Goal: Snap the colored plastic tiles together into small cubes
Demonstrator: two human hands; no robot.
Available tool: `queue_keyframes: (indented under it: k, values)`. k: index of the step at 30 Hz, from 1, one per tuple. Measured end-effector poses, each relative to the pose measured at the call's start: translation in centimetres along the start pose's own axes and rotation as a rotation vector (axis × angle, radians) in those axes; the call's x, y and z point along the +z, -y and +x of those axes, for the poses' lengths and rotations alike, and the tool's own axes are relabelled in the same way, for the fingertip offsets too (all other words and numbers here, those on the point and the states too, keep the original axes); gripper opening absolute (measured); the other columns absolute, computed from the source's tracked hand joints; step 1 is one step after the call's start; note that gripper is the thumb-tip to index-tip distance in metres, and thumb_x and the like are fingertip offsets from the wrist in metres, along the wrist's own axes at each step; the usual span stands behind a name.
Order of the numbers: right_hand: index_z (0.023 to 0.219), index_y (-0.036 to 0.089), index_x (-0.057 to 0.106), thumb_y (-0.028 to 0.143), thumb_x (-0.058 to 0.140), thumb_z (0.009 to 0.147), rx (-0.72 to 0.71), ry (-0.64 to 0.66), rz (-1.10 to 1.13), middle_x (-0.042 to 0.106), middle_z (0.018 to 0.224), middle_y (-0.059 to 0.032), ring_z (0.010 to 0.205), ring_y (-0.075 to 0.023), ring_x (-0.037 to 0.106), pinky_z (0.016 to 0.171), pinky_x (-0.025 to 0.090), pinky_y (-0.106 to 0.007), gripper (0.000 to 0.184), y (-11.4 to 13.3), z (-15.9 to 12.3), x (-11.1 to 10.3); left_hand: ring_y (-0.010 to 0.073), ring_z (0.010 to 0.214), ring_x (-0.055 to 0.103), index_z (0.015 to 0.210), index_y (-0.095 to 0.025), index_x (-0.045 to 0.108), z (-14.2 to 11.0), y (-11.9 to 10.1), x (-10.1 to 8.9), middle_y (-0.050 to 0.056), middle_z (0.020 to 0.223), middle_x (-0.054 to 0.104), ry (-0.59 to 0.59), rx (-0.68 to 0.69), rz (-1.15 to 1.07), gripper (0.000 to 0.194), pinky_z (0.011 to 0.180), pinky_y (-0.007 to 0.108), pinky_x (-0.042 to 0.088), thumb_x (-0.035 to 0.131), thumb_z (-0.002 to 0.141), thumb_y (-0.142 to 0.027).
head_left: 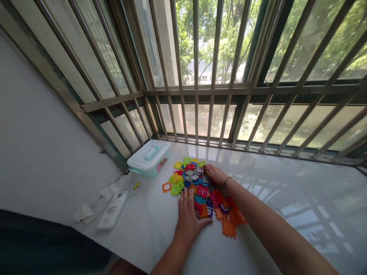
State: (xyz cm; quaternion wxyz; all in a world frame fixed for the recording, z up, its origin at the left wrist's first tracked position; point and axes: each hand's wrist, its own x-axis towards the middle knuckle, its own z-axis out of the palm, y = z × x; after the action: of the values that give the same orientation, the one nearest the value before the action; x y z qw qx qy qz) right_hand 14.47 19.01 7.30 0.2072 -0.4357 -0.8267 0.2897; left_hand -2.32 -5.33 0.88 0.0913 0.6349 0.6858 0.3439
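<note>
Left hand (189, 217) flat against a heap of colorful gear tiles (197, 191), fingers (183, 202) spread; right hand (216, 175) at the pile's 2 o'clock, fingers (209, 168) together, nothing gripped; shut clear plastic box (149, 158) at 10 o'clock, contents hard to see.

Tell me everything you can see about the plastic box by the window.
The plastic storage box sits closed on a glossy white marble-look ledge, in the corner below the barred window. Its lid looks translucent white with a turquoise grip on top, its body is translucent pale teal, and a pinkish label shows on one side. Coloured interlocking plastic pieces lie close by, apparently not touching it.
</note>
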Motion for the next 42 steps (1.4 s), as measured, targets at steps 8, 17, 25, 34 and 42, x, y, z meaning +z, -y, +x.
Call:
queue_keyframes:
  k: [8,17,25,34,42]
  values:
    - [0.14,0.02,0.069,0.054,0.033,0.115,0.031,-0.221,-0.025,0.071,0.146,-0.0162,0.137,-0.0292,0.066,0.122,0.048,-0.047,0.055,1.2,-8.3,-5.4,0.0469,0.17,0.021,0.177,-0.032,0.017,0.4,-0.1,-0.4,0.022,0.185,0.02,-0.004,0.02,0.1,0.131,0.133,0.077,0.02,0.094,0.076,-0.063]
    - [0.149,0.024,0.063,0.052,0.055,0.111,0.128,-0.451,-0.425,0.059,0.164,-0.0146,0.155,-0.0344,0.053,0.125,0.048,-0.058,0.048,-3.6,-40.6,0.0,0.0407,0.172,0.018,0.177,-0.023,0.026,-2.0,-4.3,-0.8,0.023,0.183,0.028,-0.084,0.502,0.215,0.094,0.137,0.072,0.013,0.072,0.102,-0.056]
    - [0.145,0.026,0.063,0.045,0.059,0.107,0.161,-0.545,-0.687,0.064,0.159,-0.0119,0.146,-0.0356,0.061,0.123,0.046,-0.059,0.043,-1.7,-49.4,4.1,0.0364,0.171,0.022,0.17,-0.024,0.05,1.2,-16.5,8.7,0.014,0.185,0.028,0.405,0.555,0.295,0.069,0.138,0.065,0.019,0.046,0.11,-0.058]
    - [0.143,0.026,0.065,0.045,0.058,0.106,0.164,-0.581,-0.692,0.066,0.158,-0.0113,0.145,-0.0359,0.062,0.123,0.043,-0.058,0.042,-1.4,-48.8,4.2,0.0359,0.167,0.032,0.17,-0.026,0.053,4.7,-13.0,7.3,0.012,0.179,0.042,0.421,0.326,0.473,0.062,0.136,0.071,0.009,0.037,0.11,-0.032]
    - [0.142,0.025,0.065,0.048,0.055,0.106,0.144,-0.611,-0.678,0.067,0.156,-0.0115,0.142,-0.0358,0.063,0.124,0.041,-0.057,0.043,-1.6,-48.5,4.3,0.0371,0.163,0.038,0.164,-0.026,0.059,5.0,-7.0,2.1,0.013,0.176,0.047,0.341,0.289,0.536,0.058,0.136,0.071,0.011,0.043,0.108,-0.033]
